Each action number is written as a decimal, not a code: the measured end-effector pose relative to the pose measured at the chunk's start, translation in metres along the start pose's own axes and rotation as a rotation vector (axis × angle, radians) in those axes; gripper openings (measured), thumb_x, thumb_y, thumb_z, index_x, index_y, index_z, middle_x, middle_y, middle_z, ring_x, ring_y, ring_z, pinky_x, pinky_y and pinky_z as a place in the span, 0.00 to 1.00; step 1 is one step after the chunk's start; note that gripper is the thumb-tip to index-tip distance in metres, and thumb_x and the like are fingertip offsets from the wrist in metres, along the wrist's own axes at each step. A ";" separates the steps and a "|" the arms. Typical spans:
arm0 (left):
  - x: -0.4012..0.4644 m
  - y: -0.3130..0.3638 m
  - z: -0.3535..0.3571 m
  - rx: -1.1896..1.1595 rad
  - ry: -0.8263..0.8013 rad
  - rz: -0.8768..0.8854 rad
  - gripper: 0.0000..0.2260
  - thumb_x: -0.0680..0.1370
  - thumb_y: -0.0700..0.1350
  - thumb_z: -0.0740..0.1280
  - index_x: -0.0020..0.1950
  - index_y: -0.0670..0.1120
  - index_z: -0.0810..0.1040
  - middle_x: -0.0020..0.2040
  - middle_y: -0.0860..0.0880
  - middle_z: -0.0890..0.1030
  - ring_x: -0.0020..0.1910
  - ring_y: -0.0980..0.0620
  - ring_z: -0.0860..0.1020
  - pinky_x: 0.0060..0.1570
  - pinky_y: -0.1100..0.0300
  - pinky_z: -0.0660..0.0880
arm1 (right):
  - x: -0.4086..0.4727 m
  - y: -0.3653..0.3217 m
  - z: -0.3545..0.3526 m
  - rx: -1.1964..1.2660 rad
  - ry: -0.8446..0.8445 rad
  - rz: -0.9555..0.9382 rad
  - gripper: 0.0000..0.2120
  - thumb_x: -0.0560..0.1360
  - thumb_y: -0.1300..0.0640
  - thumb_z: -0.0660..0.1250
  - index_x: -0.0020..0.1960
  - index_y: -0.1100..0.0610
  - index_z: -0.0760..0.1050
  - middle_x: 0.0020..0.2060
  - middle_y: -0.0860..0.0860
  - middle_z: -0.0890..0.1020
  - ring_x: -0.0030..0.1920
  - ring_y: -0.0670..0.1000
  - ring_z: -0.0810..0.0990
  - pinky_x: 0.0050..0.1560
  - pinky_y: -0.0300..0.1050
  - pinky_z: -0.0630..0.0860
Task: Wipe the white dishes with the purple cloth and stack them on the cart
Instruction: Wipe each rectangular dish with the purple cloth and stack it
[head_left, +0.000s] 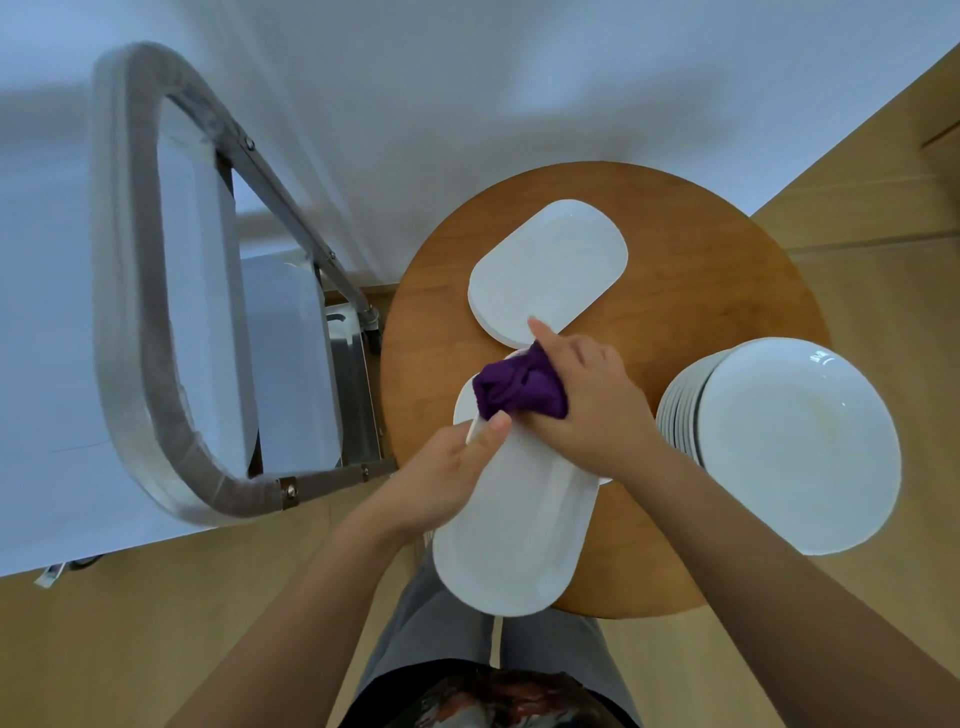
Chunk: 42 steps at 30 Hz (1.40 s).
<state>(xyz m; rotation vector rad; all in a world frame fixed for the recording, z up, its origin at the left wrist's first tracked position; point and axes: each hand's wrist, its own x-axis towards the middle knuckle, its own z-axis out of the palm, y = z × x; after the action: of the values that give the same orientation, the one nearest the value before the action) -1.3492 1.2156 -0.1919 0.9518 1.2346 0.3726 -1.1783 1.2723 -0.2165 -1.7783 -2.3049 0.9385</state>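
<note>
My left hand (452, 478) grips the left edge of a long white oblong dish (519, 540), held over the near edge of the round wooden table (691, 249). My right hand (582, 400) presses the bunched purple cloth (519, 389) onto the far end of that dish. A short stack of similar oblong dishes (545, 270) lies on the table beyond. At the table's right stands a stack of several round white plates (789, 441). The metal cart (130, 312) is at the left, with white dishes (291, 364) on its lower shelf.
The cart's padded handle loop (171, 467) juts toward me at the left. A white wall fills the top of the view. The floor is light wood. My grey trousers (415, 649) show beneath the held dish.
</note>
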 end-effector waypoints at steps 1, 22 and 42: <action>0.000 -0.001 -0.002 0.006 -0.001 -0.002 0.32 0.70 0.68 0.52 0.53 0.43 0.77 0.47 0.42 0.82 0.47 0.41 0.80 0.54 0.46 0.76 | 0.004 0.001 -0.006 0.138 -0.026 0.059 0.26 0.71 0.41 0.67 0.66 0.46 0.65 0.55 0.46 0.75 0.57 0.51 0.73 0.47 0.39 0.71; 0.010 -0.016 -0.001 -0.366 0.417 -0.010 0.15 0.80 0.57 0.55 0.45 0.51 0.78 0.35 0.56 0.84 0.34 0.58 0.83 0.27 0.68 0.75 | -0.026 0.001 0.002 1.258 -0.218 0.709 0.20 0.64 0.56 0.75 0.54 0.53 0.75 0.47 0.56 0.83 0.48 0.58 0.82 0.45 0.53 0.80; 0.036 0.006 0.039 -0.931 0.856 0.118 0.14 0.78 0.64 0.54 0.53 0.61 0.76 0.48 0.59 0.83 0.46 0.56 0.82 0.43 0.60 0.79 | -0.048 -0.026 0.025 1.746 0.086 0.740 0.21 0.64 0.58 0.75 0.55 0.51 0.76 0.45 0.54 0.85 0.43 0.56 0.84 0.40 0.51 0.80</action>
<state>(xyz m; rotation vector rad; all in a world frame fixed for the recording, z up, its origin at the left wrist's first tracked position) -1.3003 1.2282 -0.2088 0.0113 1.5076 1.4026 -1.1950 1.2153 -0.2094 -1.4170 -0.0604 1.8646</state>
